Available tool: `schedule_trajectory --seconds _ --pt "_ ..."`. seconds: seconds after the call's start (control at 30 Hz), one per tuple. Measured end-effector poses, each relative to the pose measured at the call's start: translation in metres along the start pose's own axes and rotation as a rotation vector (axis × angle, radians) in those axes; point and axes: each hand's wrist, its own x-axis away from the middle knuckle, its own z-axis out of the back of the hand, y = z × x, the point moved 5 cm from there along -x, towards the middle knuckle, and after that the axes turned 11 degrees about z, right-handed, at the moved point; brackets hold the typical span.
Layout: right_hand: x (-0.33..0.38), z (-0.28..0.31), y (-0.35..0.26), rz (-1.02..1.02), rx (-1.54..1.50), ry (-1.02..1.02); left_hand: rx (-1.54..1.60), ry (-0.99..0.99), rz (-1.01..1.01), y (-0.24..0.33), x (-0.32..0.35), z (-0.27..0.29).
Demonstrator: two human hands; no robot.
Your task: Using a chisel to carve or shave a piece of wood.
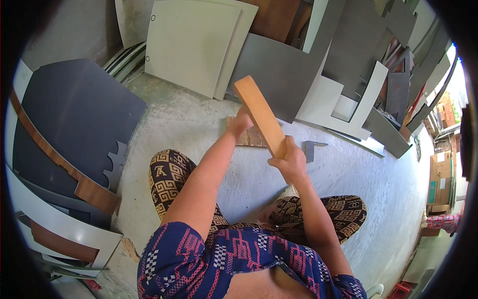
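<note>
A light orange-brown wooden plank (259, 113) is held tilted in front of me over the concrete floor. My right hand (289, 160) grips its lower end. My left hand (240, 123) is closed on the plank's left edge about halfway up. Behind the plank, a small brown wood piece (249, 137) lies flat on the floor, partly hidden by my left hand. My knees in patterned trousers show below the hands.
Grey and cream panels (196, 42) lean against the wall ahead. A dark grey board (74, 112) with a curved wood strip lies at left. White cut-out panels (358, 102) lie at right, with a small grey angle piece (311, 148) on the floor. Cardboard boxes (440, 182) stand far right.
</note>
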Motion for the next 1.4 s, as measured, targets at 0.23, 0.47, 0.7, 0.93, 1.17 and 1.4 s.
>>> schedule_trajectory --seconds 0.23,0.47,0.7,0.93,1.17,1.4 --pt "0.008 0.036 -0.046 0.168 -0.583 0.354 -0.302 0.145 0.091 -0.028 -0.01 0.034" --pt "0.004 0.007 -0.002 -0.103 -0.196 -0.055 -0.197 0.048 -0.179 0.002 0.009 0.007" --pt "0.002 0.053 -0.004 -0.1 -0.692 0.339 -0.214 0.229 0.073 -0.002 -0.005 0.011" --pt "0.006 0.056 0.011 -0.152 -0.722 0.369 -0.126 0.062 0.094 -0.02 -0.014 -0.025" --pt "0.007 0.058 0.005 -0.143 -0.605 0.376 -0.246 0.074 0.094 -0.038 -0.024 -0.018" --pt "0.015 0.068 -0.013 0.066 -0.569 0.544 -0.25 0.064 0.111 -0.042 -0.028 -0.019"
